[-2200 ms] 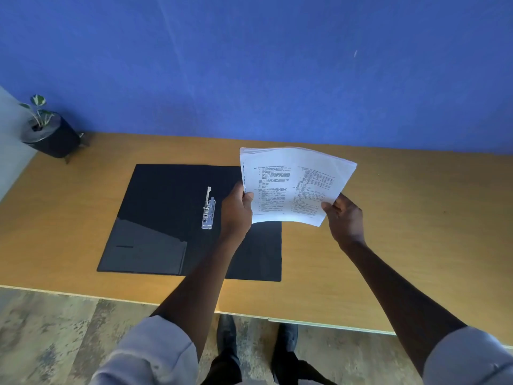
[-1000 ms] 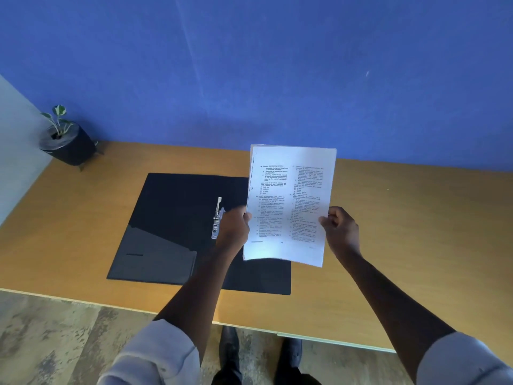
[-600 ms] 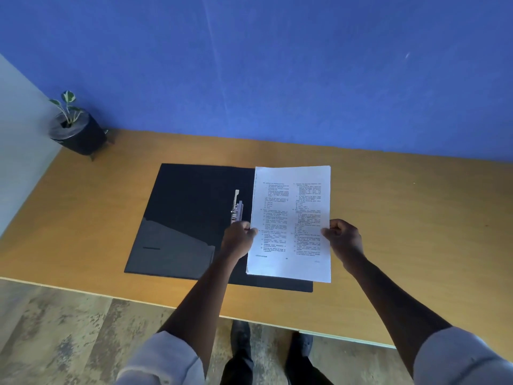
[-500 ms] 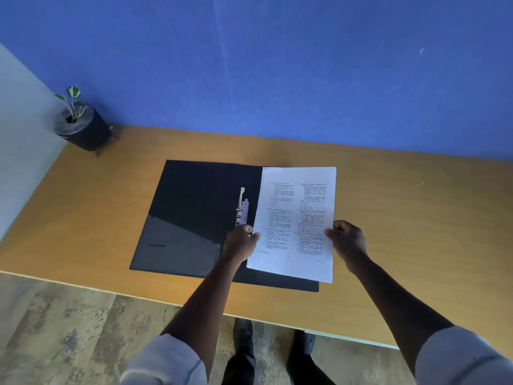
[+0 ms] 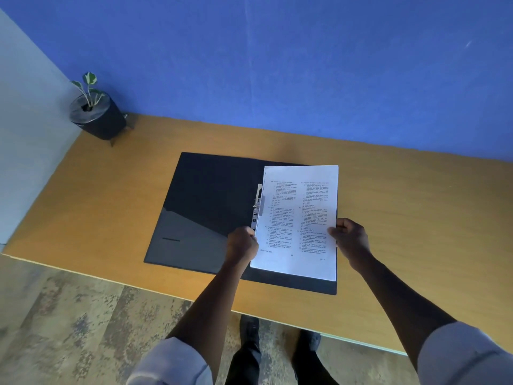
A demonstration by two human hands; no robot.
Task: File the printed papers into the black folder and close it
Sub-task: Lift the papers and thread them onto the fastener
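Observation:
A black folder [image 5: 211, 209] lies open flat on the wooden desk [image 5: 416, 232]. A metal clip [image 5: 257, 207] runs along its spine. The stack of printed papers [image 5: 299, 218] hangs over the folder's right half, left edge beside the clip. My left hand [image 5: 241, 244] grips the stack's lower left edge. My right hand [image 5: 350, 238] pinches its right edge. Whether the papers rest on the folder or hover just above it cannot be told.
A small potted plant [image 5: 95, 115] in a black pot stands at the desk's far left corner, against the blue wall. The desk's front edge runs below the folder, with patterned floor and my shoes beneath.
The papers went from tilted up in the air, right of the folder, to straightened and lowered over the folder's right half. Both hands kept their hold.

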